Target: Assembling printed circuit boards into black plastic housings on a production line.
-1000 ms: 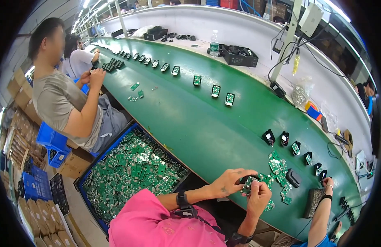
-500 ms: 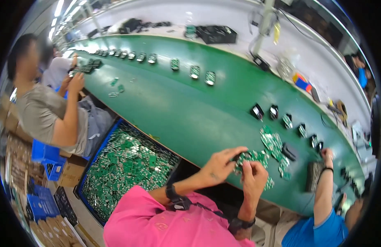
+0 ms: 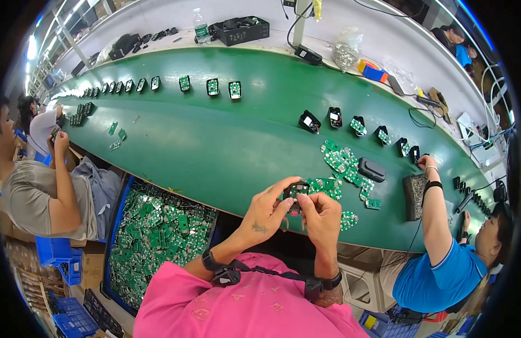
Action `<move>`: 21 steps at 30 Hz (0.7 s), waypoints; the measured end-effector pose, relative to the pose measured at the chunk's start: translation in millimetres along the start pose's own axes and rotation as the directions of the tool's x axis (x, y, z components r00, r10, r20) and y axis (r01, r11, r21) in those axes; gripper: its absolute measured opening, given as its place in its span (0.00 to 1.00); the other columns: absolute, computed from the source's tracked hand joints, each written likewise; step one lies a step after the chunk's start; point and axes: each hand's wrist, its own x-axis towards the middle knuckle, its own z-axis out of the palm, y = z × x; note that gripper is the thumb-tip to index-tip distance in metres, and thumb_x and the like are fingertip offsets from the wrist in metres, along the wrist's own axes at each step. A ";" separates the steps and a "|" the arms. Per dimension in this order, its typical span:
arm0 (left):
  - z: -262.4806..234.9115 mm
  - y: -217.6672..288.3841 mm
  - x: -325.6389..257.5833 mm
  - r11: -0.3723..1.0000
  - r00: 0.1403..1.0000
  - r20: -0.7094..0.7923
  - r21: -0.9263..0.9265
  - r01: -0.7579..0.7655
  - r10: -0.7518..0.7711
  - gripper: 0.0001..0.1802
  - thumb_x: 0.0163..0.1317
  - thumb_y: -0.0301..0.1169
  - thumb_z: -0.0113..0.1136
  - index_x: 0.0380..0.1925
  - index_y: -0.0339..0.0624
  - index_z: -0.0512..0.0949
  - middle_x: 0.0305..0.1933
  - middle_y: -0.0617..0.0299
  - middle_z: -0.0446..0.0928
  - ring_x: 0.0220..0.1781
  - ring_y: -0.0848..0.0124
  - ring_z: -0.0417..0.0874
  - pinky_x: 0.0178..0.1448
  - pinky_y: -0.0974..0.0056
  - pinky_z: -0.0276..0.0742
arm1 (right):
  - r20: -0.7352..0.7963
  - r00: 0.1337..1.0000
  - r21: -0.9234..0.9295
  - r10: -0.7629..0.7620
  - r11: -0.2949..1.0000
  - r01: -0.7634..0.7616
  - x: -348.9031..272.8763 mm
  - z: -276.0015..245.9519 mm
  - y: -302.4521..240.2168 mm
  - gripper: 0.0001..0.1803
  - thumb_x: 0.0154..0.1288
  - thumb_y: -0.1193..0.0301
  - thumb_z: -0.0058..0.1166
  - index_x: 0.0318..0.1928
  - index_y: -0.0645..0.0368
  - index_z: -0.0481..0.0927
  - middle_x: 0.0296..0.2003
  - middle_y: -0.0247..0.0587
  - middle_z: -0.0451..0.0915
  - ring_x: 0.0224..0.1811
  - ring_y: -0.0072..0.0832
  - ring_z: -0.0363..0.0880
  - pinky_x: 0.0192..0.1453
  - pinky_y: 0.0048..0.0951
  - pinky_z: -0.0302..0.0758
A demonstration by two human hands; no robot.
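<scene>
Between both hands, above the table's near edge, is a small black casing (image 3: 296, 190) with a green circuit board in it. My left hand (image 3: 264, 213) grips its left side with thumb and fingers. My right hand (image 3: 323, 218) is closed at its right side, the thumb and fingertips pressed onto it. Loose green circuit boards (image 3: 340, 160) lie in a pile just beyond and to the right of my hands. Beside that pile rests a closed black casing (image 3: 372, 169). Farther back stands a row of open black casings (image 3: 309, 122), some with boards in or on them.
A blue-rimmed bin (image 3: 123, 195) full of circuit boards is at my left. Co-workers in a grey shirt (image 3: 41, 197) and a blue shirt (image 3: 455, 273) sit on either side. Another casing row (image 3: 213, 87), a bottle (image 3: 201, 28) and a black crate (image 3: 241, 32) line the far side.
The view has turned right and sharpened. My hands have come closer together around the casing, which now shows its board. The right co-worker's hand stays by the row of casings.
</scene>
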 end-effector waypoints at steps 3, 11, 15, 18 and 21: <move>-0.3 2.2 0.9 0.997 1.000 -0.003 0.078 -0.010 0.011 0.23 0.71 0.27 0.52 0.66 0.39 0.70 0.50 0.55 0.81 0.36 0.78 0.81 0.38 0.70 0.81 | -0.051 0.996 -0.092 -0.072 0.993 0.067 0.0 2.9 1.7 0.14 0.70 0.69 0.63 0.28 0.64 0.79 0.19 0.28 0.76 0.18 0.11 0.69 0.21 0.19 0.63; 11.7 -3.9 4.0 0.994 0.992 -0.090 -0.066 0.082 -0.088 0.19 0.73 0.25 0.47 0.62 0.35 0.69 0.45 0.46 0.81 0.39 0.60 0.85 0.45 0.58 0.80 | -0.063 0.983 -0.181 -0.172 0.971 0.158 0.5 15.7 -0.4 0.11 0.72 0.69 0.58 0.46 0.66 0.81 0.26 0.41 0.83 0.24 0.23 0.80 0.28 0.29 0.75; 13.1 -21.9 7.4 0.976 0.983 -0.132 0.197 -0.096 0.124 0.19 0.73 0.25 0.46 0.62 0.34 0.69 0.43 0.46 0.81 0.37 0.60 0.85 0.43 0.58 0.80 | 0.047 0.984 -0.135 -0.172 0.975 0.177 4.0 15.1 0.1 0.18 0.77 0.67 0.49 0.59 0.67 0.77 0.30 0.49 0.84 0.26 0.29 0.83 0.31 0.32 0.77; 19.1 -15.7 6.0 0.965 0.980 -0.121 0.229 -0.127 0.158 0.18 0.74 0.26 0.45 0.62 0.35 0.68 0.42 0.47 0.81 0.33 0.60 0.85 0.40 0.58 0.80 | -0.006 0.962 -0.211 -0.272 0.941 0.265 6.6 18.7 8.0 0.21 0.79 0.66 0.44 0.63 0.67 0.74 0.31 0.51 0.83 0.28 0.33 0.83 0.34 0.34 0.78; 21.5 -12.7 6.5 0.978 0.986 -0.112 0.181 -0.103 0.125 0.18 0.75 0.27 0.45 0.62 0.35 0.67 0.42 0.45 0.81 0.29 0.56 0.83 0.37 0.56 0.80 | 0.016 0.977 -0.214 -0.211 0.954 0.210 8.4 16.5 5.5 0.23 0.80 0.64 0.41 0.65 0.66 0.73 0.32 0.53 0.83 0.30 0.38 0.84 0.37 0.37 0.78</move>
